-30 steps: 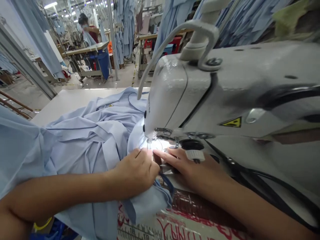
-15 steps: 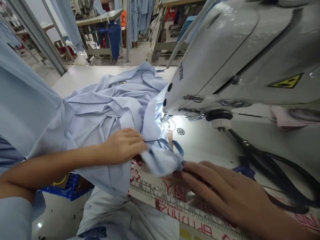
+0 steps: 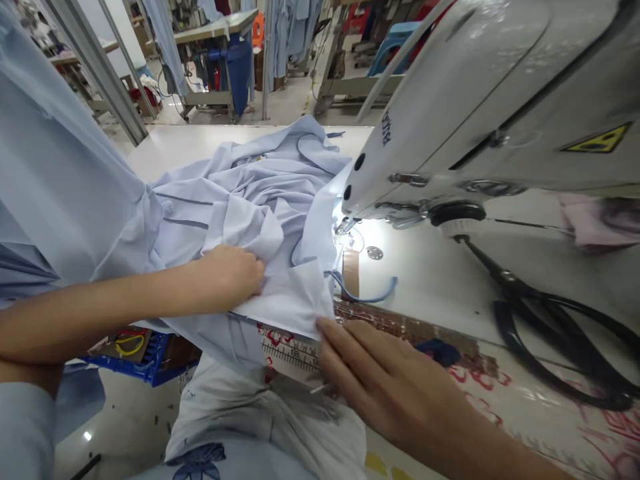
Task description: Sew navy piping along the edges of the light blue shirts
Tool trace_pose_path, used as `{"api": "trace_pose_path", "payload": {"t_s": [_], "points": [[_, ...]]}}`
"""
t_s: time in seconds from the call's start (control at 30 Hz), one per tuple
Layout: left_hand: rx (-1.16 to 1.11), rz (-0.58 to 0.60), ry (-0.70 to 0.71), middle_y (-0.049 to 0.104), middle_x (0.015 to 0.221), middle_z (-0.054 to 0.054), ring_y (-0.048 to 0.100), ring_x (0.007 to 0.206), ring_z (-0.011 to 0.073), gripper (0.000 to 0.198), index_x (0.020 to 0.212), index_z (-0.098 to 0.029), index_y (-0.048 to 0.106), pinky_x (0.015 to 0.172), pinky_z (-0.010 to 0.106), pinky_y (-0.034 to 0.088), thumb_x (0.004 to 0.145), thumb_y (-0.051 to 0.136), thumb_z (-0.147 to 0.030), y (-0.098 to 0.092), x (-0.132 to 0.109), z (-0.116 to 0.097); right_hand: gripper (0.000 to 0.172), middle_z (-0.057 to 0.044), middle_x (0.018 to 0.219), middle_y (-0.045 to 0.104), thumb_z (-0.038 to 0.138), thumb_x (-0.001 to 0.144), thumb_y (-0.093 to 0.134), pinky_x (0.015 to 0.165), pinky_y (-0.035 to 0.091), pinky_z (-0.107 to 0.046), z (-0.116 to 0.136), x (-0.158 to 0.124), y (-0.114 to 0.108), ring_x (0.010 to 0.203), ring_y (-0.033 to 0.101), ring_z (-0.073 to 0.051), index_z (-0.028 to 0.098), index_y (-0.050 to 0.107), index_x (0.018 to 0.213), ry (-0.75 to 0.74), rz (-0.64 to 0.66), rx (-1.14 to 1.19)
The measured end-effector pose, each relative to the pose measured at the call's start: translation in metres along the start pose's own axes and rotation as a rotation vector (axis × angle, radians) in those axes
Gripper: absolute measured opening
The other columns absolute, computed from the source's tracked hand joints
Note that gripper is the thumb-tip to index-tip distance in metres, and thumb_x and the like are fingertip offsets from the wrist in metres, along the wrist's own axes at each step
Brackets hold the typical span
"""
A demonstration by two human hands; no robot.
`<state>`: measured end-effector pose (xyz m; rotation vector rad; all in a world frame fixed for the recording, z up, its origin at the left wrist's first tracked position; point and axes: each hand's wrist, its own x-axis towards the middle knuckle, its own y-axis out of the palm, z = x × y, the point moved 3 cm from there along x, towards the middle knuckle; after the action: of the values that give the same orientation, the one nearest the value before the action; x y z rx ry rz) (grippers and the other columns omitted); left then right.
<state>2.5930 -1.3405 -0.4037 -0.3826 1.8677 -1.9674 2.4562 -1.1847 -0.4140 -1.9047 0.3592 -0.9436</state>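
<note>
Light blue fabric (image 3: 270,180) lies bunched on the white sewing table, its right part beneath the lit needle area of the sewing machine (image 3: 450,100). My left hand (image 3: 225,277) is closed on the fabric, left of the needle. My right hand (image 3: 370,360) pinches the fabric's corner near the table's front edge. A narrow blue strip (image 3: 373,297) trails from the cloth to the right, over a brown tape patch. The needle tip itself is too small to make out.
Black scissors (image 3: 530,300) lie right of the machine's needle area, near a pink cloth (image 3: 595,223). A printed ruler (image 3: 290,357) runs along the front edge. A blue basket (image 3: 155,357) sits below at left. Metal posts and other worktables stand behind.
The small fabric piece between my hands is now spread flatter. My left hand has moved left, and my right hand has shifted left with the corner. The blue strip stretches out more.
</note>
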Motion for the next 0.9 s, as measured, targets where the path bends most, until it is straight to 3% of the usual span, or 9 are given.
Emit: {"api": "trace_pose_path", "payload": {"t_s": [0.1, 0.17, 0.27, 0.37, 0.5, 0.6, 0.67, 0.73, 0.9], "points": [[0.194, 0.025, -0.045, 0.064, 0.066, 0.009, 0.062, 0.057, 0.0227, 0.029, 0.082, -0.009, 0.06, 0.052, 0.032, 0.048, 0.081, 0.06, -0.038, -0.003, -0.013, -0.003, 0.026, -0.017, 0.09, 0.068, 0.002, 0.081, 0.039, 0.063, 0.047, -0.034, 0.013, 0.004, 0.005, 0.075, 0.061, -0.023, 0.005, 0.062, 0.092, 0.061, 0.057, -0.054], [0.222, -0.18, 0.059, 0.066, 0.094, 0.015, 0.064, 0.087, 0.029, 0.03, 0.093, -0.009, 0.058, 0.071, 0.039, 0.053, 0.083, 0.058, -0.037, -0.006, -0.029, -0.018, 0.031, -0.021, 0.101, 0.065, 0.002, 0.08, 0.039, 0.065, 0.046, -0.035, 0.02, -0.001, 0.006, 0.08, 0.062, -0.024, 0.002, 0.059, 0.104, 0.106, 0.087, -0.074], [0.11, -0.416, 0.185, 0.047, 0.131, 0.017, 0.034, 0.129, 0.0372, 0.045, 0.117, -0.012, 0.047, 0.102, 0.057, 0.034, 0.084, 0.055, -0.042, 0.008, -0.057, -0.023, 0.036, -0.024, 0.118, 0.056, 0.004, 0.079, 0.042, 0.066, 0.046, -0.035, 0.028, -0.014, 0.007, 0.084, 0.061, -0.024, 0.001, 0.056, 0.113, 0.196, 0.164, -0.076], [0.027, -0.323, -0.051, 0.031, 0.141, 0.025, 0.019, 0.134, 0.0423, 0.07, 0.135, -0.005, 0.027, 0.103, 0.062, 0.028, 0.085, 0.049, -0.05, 0.029, -0.06, 0.03, 0.036, -0.023, 0.123, 0.052, 0.003, 0.078, 0.044, 0.065, 0.046, -0.034, 0.034, -0.02, 0.008, 0.082, 0.061, -0.022, 0.003, 0.057, 0.112, 0.237, 0.181, -0.055], [0.095, -0.28, -0.137, 0.039, 0.136, 0.016, 0.023, 0.132, 0.0396, 0.042, 0.129, -0.006, 0.037, 0.103, 0.063, 0.025, 0.091, 0.036, -0.025, 0.006, -0.033, 0.087, 0.033, -0.025, 0.121, 0.053, 0.002, 0.078, 0.042, 0.064, 0.046, -0.034, 0.033, -0.015, 0.008, 0.081, 0.062, -0.023, 0.004, 0.06, 0.106, 0.282, 0.112, -0.021], [0.056, -0.342, 0.074, 0.047, 0.125, 0.012, 0.031, 0.128, 0.0296, 0.032, 0.112, -0.006, 0.053, 0.105, 0.048, 0.033, 0.089, 0.033, -0.017, -0.029, -0.006, 0.043, 0.033, -0.025, 0.12, 0.053, 0.003, 0.079, 0.042, 0.062, 0.047, -0.031, 0.031, -0.011, 0.009, 0.08, 0.063, -0.022, 0.004, 0.06, 0.106, 0.226, 0.152, -0.006], [-0.025, -0.211, 0.23, 0.057, 0.107, 0.011, 0.046, 0.114, 0.0272, 0.033, 0.099, -0.007, 0.061, 0.098, 0.042, 0.04, 0.088, 0.045, -0.034, -0.033, 0.015, -0.008, 0.032, -0.025, 0.117, 0.055, 0.001, 0.079, 0.04, 0.061, 0.047, -0.031, 0.03, -0.009, 0.008, 0.078, 0.063, -0.022, 0.003, 0.061, 0.103, 0.223, 0.132, -0.009], [0.013, -0.059, 0.201, 0.062, 0.092, 0.012, 0.054, 0.098, 0.0284, 0.048, 0.088, -0.007, 0.064, 0.085, 0.043, 0.045, 0.082, 0.053, -0.053, -0.025, 0.037, -0.043, 0.032, -0.025, 0.115, 0.056, 0.0, 0.078, 0.04, 0.059, 0.047, -0.032, 0.031, -0.01, 0.008, 0.077, 0.064, -0.023, 0.003, 0.061, 0.102, 0.234, 0.114, 0.005], [0.028, 0.116, 0.155, 0.064, 0.075, 0.009, 0.057, 0.081, 0.0238, 0.047, 0.073, -0.012, 0.065, 0.072, 0.036, 0.042, 0.074, 0.061, -0.058, -0.005, 0.066, -0.05, 0.032, -0.028, 0.115, 0.055, -0.001, 0.078, 0.039, 0.056, 0.045, -0.034, 0.033, -0.013, 0.009, 0.075, 0.063, -0.026, 0.001, 0.059, 0.102, 0.285, 0.039, 0.027]]}}
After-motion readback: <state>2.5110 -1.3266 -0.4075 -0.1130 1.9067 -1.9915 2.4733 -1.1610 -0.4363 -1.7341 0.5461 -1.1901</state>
